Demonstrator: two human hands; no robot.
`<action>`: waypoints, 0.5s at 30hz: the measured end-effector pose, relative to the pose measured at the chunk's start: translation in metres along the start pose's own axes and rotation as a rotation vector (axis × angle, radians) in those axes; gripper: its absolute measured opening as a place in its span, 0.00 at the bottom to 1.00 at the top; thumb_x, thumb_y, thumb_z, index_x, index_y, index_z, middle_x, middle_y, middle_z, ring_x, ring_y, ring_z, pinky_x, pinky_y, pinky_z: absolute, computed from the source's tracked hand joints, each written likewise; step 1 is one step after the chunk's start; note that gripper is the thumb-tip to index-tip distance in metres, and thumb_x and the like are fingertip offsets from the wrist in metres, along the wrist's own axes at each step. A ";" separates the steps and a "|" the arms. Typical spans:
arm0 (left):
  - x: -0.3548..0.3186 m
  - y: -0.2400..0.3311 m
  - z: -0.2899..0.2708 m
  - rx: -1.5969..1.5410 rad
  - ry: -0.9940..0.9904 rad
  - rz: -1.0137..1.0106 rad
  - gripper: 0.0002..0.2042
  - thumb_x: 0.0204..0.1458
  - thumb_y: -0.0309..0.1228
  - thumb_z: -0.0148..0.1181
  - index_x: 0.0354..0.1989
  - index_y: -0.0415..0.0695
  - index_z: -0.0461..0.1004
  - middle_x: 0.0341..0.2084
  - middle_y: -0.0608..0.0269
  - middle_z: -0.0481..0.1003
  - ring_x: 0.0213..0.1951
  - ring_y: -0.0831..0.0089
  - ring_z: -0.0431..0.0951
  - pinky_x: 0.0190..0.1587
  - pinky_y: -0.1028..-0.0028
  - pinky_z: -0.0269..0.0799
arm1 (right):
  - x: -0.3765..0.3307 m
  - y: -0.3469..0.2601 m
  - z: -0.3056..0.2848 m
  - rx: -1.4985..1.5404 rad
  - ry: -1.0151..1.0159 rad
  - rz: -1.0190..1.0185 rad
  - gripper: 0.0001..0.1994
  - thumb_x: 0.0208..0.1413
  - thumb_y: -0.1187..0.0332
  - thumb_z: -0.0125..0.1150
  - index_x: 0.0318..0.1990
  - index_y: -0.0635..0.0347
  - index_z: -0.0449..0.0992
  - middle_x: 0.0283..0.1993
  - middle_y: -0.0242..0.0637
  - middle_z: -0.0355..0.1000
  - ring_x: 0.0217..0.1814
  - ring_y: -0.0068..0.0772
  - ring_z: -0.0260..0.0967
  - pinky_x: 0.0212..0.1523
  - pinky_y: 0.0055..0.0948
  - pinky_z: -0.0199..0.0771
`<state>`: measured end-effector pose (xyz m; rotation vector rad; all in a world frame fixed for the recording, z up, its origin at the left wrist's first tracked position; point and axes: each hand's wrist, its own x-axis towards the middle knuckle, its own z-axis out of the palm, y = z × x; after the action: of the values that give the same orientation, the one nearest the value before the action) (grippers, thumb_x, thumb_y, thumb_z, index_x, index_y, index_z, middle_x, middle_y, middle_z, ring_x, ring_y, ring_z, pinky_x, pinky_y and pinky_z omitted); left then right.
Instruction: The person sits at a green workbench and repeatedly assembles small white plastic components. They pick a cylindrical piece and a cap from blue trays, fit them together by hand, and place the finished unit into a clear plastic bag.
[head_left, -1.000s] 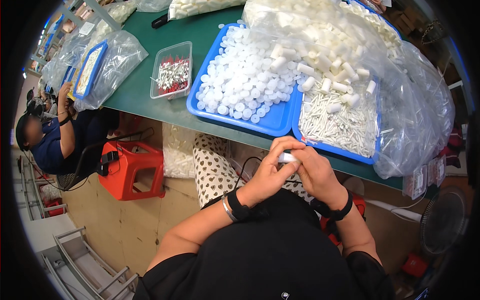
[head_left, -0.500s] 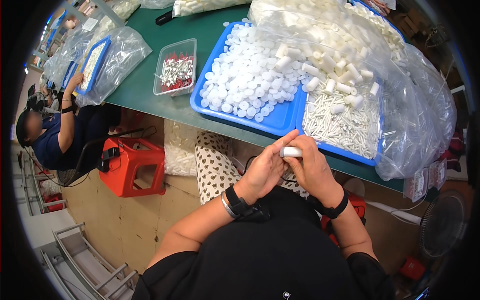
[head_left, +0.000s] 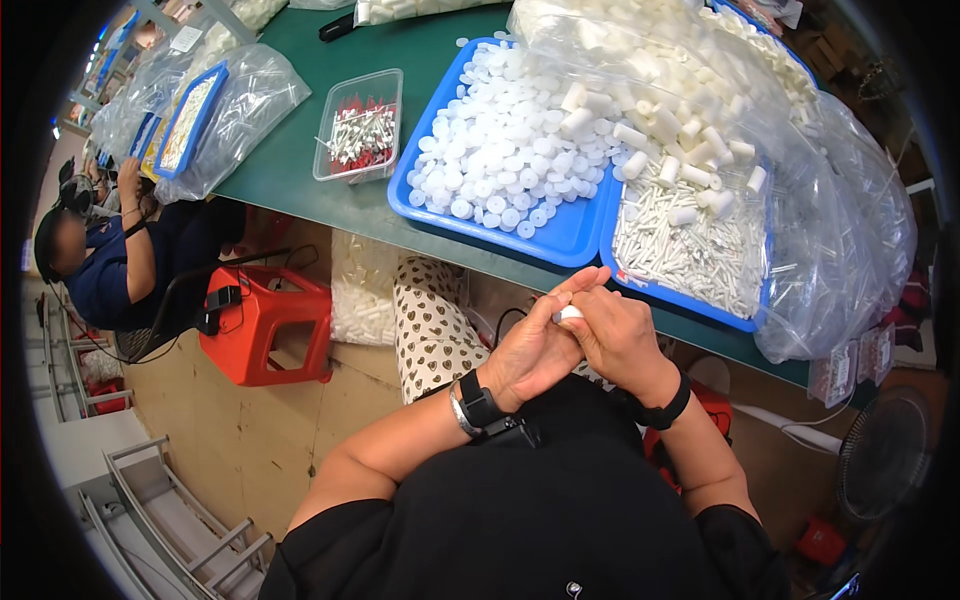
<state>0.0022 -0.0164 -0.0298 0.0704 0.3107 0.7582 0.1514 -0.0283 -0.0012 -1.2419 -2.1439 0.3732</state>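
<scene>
Both my hands meet over my lap, just in front of the table edge. My right hand (head_left: 625,338) is closed on a small white plastic cylinder (head_left: 568,313), with its thumb and fingers covering most of it. Beneath and beside it, my left hand (head_left: 535,352) has its palm turned up and its fingers stretched out, touching the cylinder. Beyond my hands, a blue tray (head_left: 570,245) holds a heap of translucent white discs (head_left: 505,150). To its right, a second blue tray (head_left: 690,308) contains many thin white pins (head_left: 660,245), with thicker white cylinders (head_left: 690,175) lying on top.
On the green table (head_left: 290,180) stands a clear plastic box (head_left: 350,175) of red and white parts. Large clear bags (head_left: 840,230) of white cylinders crowd the right and back. A co-worker (head_left: 120,250) sits at far left, near a red stool (head_left: 268,325). A fan (head_left: 888,450) stands at lower right.
The white cylinder lay across my fingers with its length showing; now it is turned, and my right fingers cover more of it. My left hand has shifted slightly down beside it.
</scene>
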 end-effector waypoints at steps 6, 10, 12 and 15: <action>0.002 0.009 -0.001 -0.054 -0.020 0.001 0.23 0.66 0.37 0.39 0.70 0.47 0.56 0.68 0.58 0.58 0.67 0.62 0.60 0.68 0.58 0.58 | 0.001 -0.002 0.009 0.161 0.056 0.104 0.15 0.52 0.71 0.65 0.46 0.60 0.71 0.37 0.42 0.71 0.34 0.49 0.72 0.33 0.40 0.72; 0.000 0.015 0.002 0.007 -0.018 0.010 0.25 0.66 0.37 0.37 0.71 0.45 0.55 0.69 0.59 0.58 0.66 0.65 0.62 0.67 0.62 0.59 | 0.002 -0.006 0.006 0.261 0.028 0.169 0.18 0.53 0.72 0.65 0.51 0.59 0.67 0.40 0.43 0.71 0.40 0.50 0.71 0.38 0.41 0.73; 0.000 0.016 0.001 -0.007 -0.037 0.008 0.25 0.66 0.37 0.37 0.71 0.45 0.54 0.69 0.59 0.58 0.66 0.66 0.62 0.68 0.63 0.59 | 0.000 -0.002 0.004 0.164 0.011 0.124 0.17 0.53 0.73 0.64 0.50 0.59 0.68 0.39 0.42 0.71 0.40 0.50 0.71 0.38 0.41 0.73; -0.002 0.014 0.002 0.002 -0.038 0.019 0.25 0.65 0.35 0.39 0.71 0.45 0.54 0.69 0.59 0.57 0.66 0.65 0.61 0.68 0.63 0.57 | 0.001 0.002 0.001 0.123 0.009 0.039 0.16 0.52 0.74 0.64 0.48 0.60 0.69 0.37 0.42 0.71 0.39 0.48 0.71 0.38 0.41 0.72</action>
<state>-0.0078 -0.0070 -0.0249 0.0898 0.2745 0.7745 0.1514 -0.0261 -0.0028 -1.2150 -2.0589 0.5073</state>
